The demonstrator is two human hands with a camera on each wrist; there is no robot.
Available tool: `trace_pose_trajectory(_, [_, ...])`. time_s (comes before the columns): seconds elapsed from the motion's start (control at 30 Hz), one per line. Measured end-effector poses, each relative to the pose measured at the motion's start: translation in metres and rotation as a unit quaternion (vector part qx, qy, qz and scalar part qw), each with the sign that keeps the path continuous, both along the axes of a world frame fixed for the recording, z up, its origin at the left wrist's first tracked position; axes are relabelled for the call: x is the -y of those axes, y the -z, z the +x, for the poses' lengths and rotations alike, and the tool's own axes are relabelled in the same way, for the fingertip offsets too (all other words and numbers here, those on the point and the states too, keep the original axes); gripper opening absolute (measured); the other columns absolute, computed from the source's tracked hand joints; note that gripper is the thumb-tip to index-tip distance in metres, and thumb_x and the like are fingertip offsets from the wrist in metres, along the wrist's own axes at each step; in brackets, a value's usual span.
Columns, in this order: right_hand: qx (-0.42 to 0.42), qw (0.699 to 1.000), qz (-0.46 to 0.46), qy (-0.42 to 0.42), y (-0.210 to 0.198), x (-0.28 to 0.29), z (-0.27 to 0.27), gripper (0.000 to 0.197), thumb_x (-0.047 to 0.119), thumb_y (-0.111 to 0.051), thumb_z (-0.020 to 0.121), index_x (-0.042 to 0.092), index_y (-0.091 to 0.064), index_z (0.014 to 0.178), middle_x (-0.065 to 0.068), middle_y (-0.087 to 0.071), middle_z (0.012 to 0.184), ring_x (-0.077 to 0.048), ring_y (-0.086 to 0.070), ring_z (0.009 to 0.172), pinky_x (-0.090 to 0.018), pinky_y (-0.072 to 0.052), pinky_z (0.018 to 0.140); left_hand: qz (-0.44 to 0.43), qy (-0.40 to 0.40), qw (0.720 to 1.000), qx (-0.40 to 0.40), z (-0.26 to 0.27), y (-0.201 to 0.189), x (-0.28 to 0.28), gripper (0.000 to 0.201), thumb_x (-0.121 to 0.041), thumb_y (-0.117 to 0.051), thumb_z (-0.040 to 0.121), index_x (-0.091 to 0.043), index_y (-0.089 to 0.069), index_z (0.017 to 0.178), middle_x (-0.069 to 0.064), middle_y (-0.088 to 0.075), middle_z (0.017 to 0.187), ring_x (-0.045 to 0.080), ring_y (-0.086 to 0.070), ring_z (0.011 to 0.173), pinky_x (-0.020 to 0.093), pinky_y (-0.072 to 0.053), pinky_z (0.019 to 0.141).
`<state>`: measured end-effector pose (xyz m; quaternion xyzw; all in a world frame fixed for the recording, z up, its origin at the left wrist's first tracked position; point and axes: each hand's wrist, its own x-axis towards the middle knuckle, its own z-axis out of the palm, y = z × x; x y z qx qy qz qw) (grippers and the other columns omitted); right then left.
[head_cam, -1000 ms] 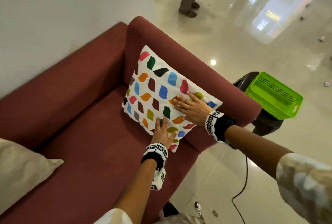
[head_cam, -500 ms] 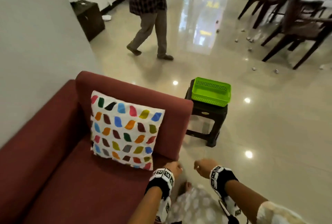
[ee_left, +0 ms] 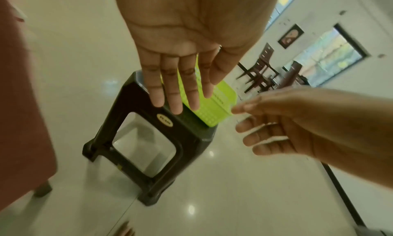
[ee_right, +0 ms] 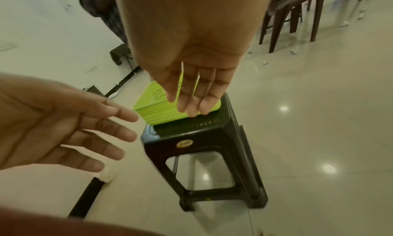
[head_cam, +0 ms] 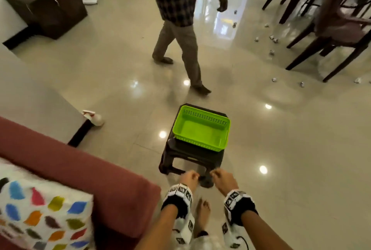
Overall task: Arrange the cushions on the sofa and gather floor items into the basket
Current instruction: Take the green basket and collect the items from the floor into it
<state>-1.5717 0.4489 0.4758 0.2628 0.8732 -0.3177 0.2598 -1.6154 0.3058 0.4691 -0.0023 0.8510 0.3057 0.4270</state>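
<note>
An empty lime-green basket (head_cam: 202, 118) stands on a black plastic stool (head_cam: 190, 159) on the tiled floor. My left hand (head_cam: 189, 177) and right hand (head_cam: 223, 179) hover side by side just short of the stool's near edge, holding nothing. Both wrist views show the fingers straight and relaxed: the left hand (ee_left: 174, 88) and the right hand (ee_right: 191, 91) each reach toward the basket (ee_left: 212, 105) (ee_right: 161, 112) without touching it. The patterned cushion (head_cam: 40, 215) leans inside the maroon sofa's arm (head_cam: 84, 171) at bottom left. Crumpled paper balls (head_cam: 274, 79) lie scattered on the floor at far right.
A person in a checked shirt (head_cam: 176, 29) walks across the floor beyond the stool. Dark wooden chairs (head_cam: 337, 29) stand at the right among the paper balls. A dark cabinet (head_cam: 46, 4) sits at top left. A spray bottle (head_cam: 94, 118) lies by the wall corner.
Both hands left the cushion, which now leans against the sofa arm. My view swung from the sofa to the floor, and my hands moved out toward the stool and basket.
</note>
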Motion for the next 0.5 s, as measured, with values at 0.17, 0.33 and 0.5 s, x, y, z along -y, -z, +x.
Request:
trace_pose_trajectory(0.17, [-0.077,0.984,0.006,0.158,0.017,-0.070,-0.081,0.025,0.015,-0.047,0.092,0.002,-0.060,0.109,-0.026,-0.063,0.114,-0.037,-0.059,0.105,-0.037,-0.045,0.083,-0.025,-0.107,0.994,-0.001,-0.084,0.023,-0.029,0.026,-0.016,-0.043,0.094,-0.010,-0.063,0.109,0.019,-0.068,0.114,0.034,-0.062,0.107,0.037,-0.050,0.089])
trace_pose_trajectory(0.33, [0.009,0.972,-0.019,0.234,0.056,-0.094,-0.140,0.051,0.025,-0.050,0.093,-0.005,-0.038,0.133,-0.030,-0.040,0.138,-0.041,-0.045,0.124,-0.041,-0.037,0.100,-0.033,-0.237,0.969,0.055,-0.127,0.094,-0.021,0.028,-0.015,-0.044,0.094,-0.003,-0.065,0.106,0.024,-0.067,0.114,0.038,-0.062,0.106,0.043,-0.052,0.093])
trace_pose_trajectory(0.5, [0.110,0.973,-0.032,0.202,0.096,-0.100,-0.160,0.037,0.011,-0.045,0.092,-0.003,-0.041,0.126,-0.029,-0.049,0.132,-0.042,-0.048,0.120,-0.039,-0.041,0.092,0.032,-0.407,0.909,0.081,-0.133,0.134,-0.020,0.023,-0.014,-0.037,0.097,-0.002,-0.056,0.102,0.020,-0.057,0.068,0.028,-0.047,0.049,0.031,-0.041,0.054])
